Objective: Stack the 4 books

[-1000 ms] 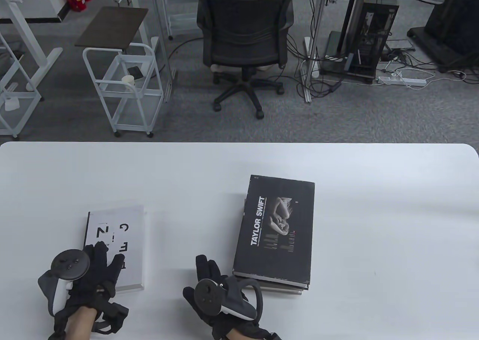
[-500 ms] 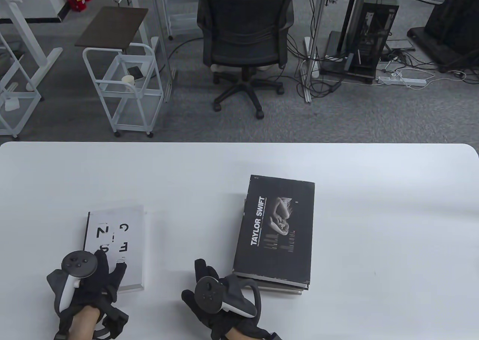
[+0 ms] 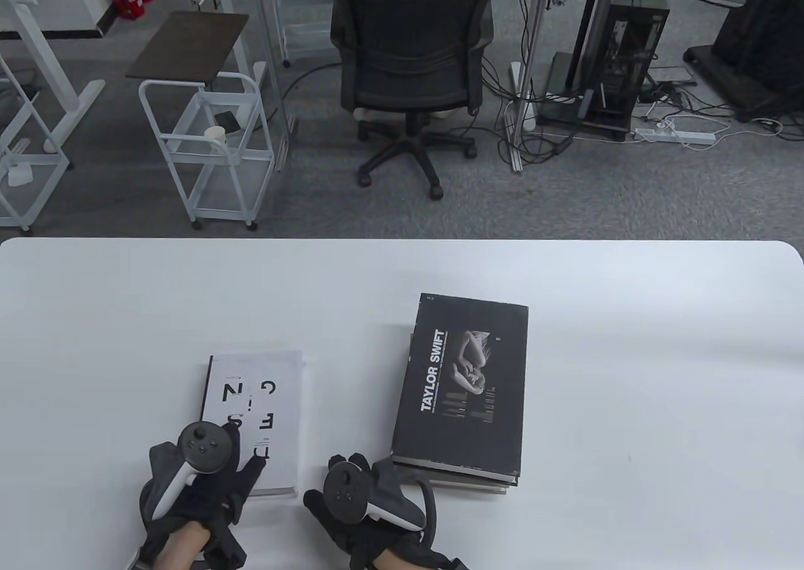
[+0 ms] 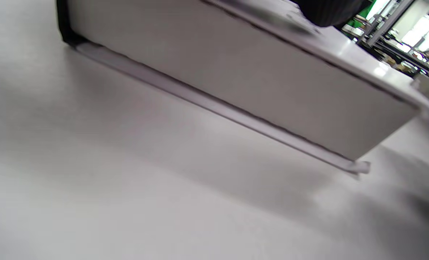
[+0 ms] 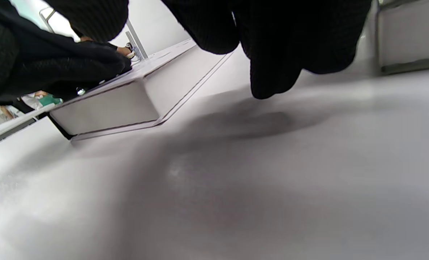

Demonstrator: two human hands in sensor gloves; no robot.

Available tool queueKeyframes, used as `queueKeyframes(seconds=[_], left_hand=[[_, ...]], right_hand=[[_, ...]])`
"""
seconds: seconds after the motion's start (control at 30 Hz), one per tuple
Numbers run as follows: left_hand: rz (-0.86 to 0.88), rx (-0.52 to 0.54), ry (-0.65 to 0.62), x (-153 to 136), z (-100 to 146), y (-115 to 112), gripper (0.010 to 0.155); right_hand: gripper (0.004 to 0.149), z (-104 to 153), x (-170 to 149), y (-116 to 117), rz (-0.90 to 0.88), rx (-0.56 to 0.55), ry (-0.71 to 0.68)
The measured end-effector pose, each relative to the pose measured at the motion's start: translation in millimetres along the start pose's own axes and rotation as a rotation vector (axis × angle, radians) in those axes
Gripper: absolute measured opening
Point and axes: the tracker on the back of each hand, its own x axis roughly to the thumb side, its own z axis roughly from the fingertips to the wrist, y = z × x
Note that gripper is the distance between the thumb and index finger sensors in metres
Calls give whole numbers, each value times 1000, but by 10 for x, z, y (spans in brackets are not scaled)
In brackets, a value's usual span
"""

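One white book [image 3: 254, 420] lies apart from the stack [image 3: 461, 385], which sits to its right — long axes roughly parallel. Left hand [image 3: 201, 482] rests on its near end, fingers spread flat; right hand [image 3: 361, 501] hovers between, empty, fingers loosely open.

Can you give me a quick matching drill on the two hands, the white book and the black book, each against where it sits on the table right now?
Things:
1. white book
2. black book
3. left hand
4. right hand

Places:
A. on top of the pile
B. on the table between the books
C. flat on the table, left of the pile
D. resting on the white cover's near end

Pairs: 1-C, 2-A, 3-D, 4-B
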Motion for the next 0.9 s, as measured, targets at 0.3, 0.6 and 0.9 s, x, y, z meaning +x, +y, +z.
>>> queueKeyframes(seconds=[0.3, 0.6, 0.9], left_hand=[[-154, -36, -126, 385, 178, -185, 72], [-192, -60, -165, 471, 223, -260, 76], [51, 152, -180, 190, 217, 138, 76]], right_hand=[[74, -7, -8, -3, 40, 3, 21], [75, -31, -92, 1, 33, 23, 59], [74, -27, -92, 16, 60, 37, 59]])
